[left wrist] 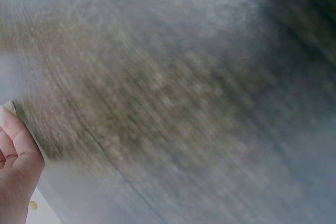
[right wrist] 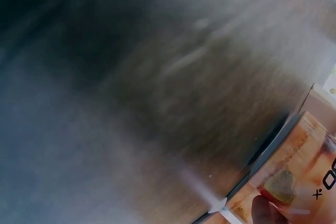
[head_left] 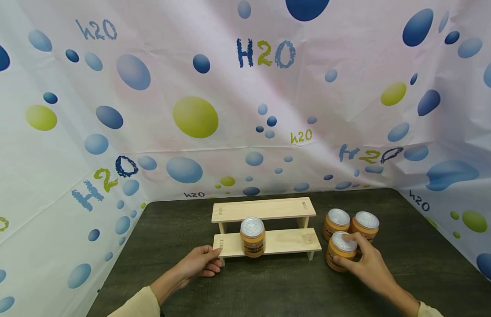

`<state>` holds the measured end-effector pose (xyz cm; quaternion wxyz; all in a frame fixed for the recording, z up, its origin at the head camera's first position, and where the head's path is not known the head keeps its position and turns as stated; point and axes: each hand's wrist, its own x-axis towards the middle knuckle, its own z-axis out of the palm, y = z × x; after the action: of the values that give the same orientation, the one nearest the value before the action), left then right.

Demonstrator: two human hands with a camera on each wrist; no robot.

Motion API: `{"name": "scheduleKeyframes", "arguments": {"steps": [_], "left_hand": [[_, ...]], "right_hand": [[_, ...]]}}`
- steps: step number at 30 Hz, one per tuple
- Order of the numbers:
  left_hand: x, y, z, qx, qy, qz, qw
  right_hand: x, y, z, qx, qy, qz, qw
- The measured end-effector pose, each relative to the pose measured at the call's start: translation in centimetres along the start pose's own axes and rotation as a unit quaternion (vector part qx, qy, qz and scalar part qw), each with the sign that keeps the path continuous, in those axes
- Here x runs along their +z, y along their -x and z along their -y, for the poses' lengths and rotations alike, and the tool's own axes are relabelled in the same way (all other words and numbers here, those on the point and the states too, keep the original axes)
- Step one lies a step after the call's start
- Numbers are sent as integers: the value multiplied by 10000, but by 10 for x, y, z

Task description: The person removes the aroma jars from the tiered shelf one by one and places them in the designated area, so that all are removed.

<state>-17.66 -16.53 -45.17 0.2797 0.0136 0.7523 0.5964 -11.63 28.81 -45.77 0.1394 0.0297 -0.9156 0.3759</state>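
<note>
A pale wooden two-step rack [head_left: 283, 242] stands on the table. My left hand [head_left: 199, 264] pinches the left end of its lower step between thumb and fingers; in the left wrist view only part of that hand [left wrist: 18, 156] shows at the left edge. On the lower step, left of its middle, an orange jar with a silver lid [head_left: 253, 244] stands upright. To the right of the rack, my right hand [head_left: 366, 262] grips a similar jar [head_left: 336, 259] by its lid and side. The right wrist view shows this jar's printed label [right wrist: 302, 169] close up, with a fingertip [right wrist: 264, 211] against it.
Two more orange jars stand just behind the held one, a left one [head_left: 332, 226] and a right one [head_left: 363, 225]. The rack's upper step [head_left: 261, 210] lies behind the lower. Dark wood-grain table [head_left: 261, 290] reaches back to a white patterned sheet [head_left: 237, 163].
</note>
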Motion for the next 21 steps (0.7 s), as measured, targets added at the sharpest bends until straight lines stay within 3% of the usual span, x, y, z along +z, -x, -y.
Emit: {"name": "scheduleKeyframes", "arguments": {"steps": [21], "left_hand": [[-1,-1,1,40,-25,-9,10000]], "right_hand": [[1,-2,0,-36,86,103,9999]]}}
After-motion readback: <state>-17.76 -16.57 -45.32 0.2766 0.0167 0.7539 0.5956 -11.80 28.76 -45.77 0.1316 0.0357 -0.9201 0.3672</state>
